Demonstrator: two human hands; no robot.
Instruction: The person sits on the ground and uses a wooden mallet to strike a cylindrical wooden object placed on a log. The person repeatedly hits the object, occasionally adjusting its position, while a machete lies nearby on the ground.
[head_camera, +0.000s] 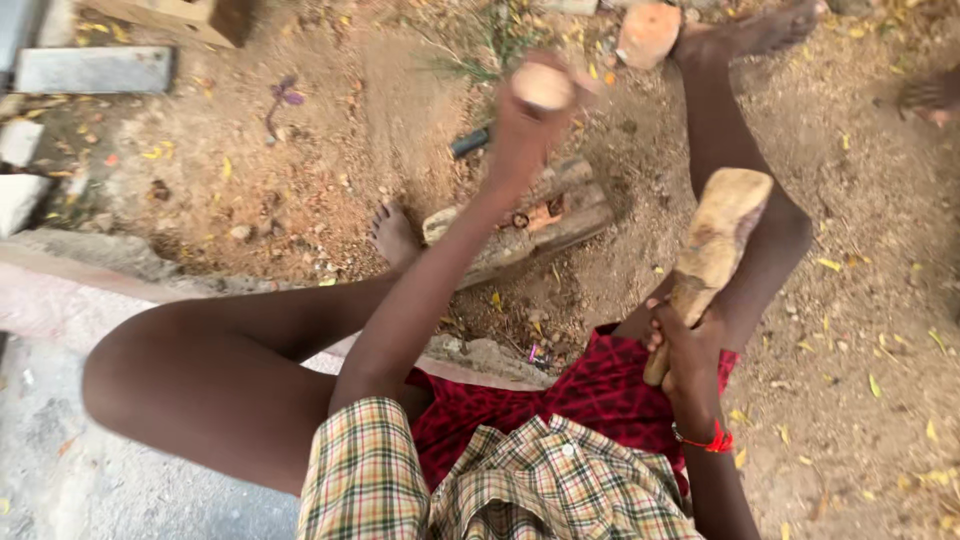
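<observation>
My left hand (520, 125) is raised at arm's length over the dirt, closed around a wooden piece whose pale round end (543, 86) faces the camera; it is blurred. Beneath it a weathered wooden block (560, 225) lies on the ground with a small orange-brown object (541, 214) on top. By my right thigh, my right hand (685, 350), with a red thread at the wrist, grips the narrow handle of a thick wooden club (718, 235) that points up and away. I sit on a concrete ledge (60, 300) with bare legs spread around the block.
A reddish stone (648, 32) lies near my right foot (760, 30). A dark short cylinder (470, 141) sits on the dirt beyond the block. A grey slab (95, 70) and white blocks (18, 170) are far left. Another bare foot (930, 95) shows at the right edge.
</observation>
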